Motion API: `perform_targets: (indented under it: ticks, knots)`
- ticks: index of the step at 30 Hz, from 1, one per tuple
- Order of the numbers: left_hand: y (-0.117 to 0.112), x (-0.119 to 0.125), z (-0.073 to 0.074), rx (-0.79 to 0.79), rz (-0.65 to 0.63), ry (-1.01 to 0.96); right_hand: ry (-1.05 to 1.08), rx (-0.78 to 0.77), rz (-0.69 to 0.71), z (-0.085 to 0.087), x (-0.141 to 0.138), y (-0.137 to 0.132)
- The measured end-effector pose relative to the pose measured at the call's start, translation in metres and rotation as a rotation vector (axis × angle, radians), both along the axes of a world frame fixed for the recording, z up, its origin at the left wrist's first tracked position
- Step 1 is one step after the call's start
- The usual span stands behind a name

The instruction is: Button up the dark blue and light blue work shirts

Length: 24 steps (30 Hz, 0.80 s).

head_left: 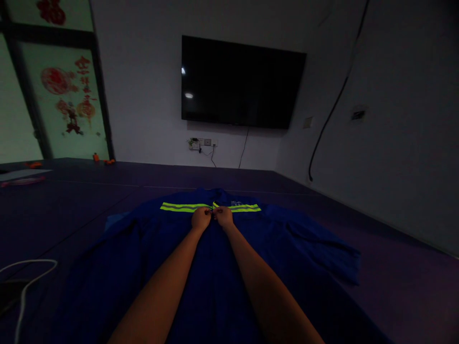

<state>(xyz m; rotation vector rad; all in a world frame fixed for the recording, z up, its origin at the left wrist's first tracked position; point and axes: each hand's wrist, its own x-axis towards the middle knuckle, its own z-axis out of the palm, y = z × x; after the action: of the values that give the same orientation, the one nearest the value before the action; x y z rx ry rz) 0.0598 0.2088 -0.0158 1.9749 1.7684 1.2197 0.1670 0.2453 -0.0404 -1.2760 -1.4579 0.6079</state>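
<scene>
A dark blue work jacket (215, 267) lies spread out flat on the purple floor, its collar at the far end and its sleeves out to both sides. A yellow-green reflective strip (181, 208) crosses the chest. Both hands meet at the front opening, level with that strip. My left hand (201, 218) is closed, pinching the jacket's front edge. Close beside it, my right hand (224, 216) pinches the opposite edge, where a bit of the strip is folded up. Whatever small fastener lies between the fingertips is too dark to make out.
A white cable (36, 267) curls over a dark object at the lower left. Small orange things (109, 162) lie near the glass door (68, 95). A television (240, 83) hangs on the far wall above sockets (206, 142). A black cable (332, 112) runs down the right wall.
</scene>
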Motion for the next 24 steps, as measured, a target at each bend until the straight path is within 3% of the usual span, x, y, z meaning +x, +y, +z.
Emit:
perform_targets:
  ticks: [12,24]
  knots:
    - [0.0033,-0.0032,-0.0016,0.010,0.009,0.033,0.136,-0.046,0.049,0.0033,-0.0007,-0.0040]
    - [0.0045,-0.0023,-0.0017,-0.006,0.013,0.012,0.057,-0.008,0.018,0.0019,-0.0002,-0.0031]
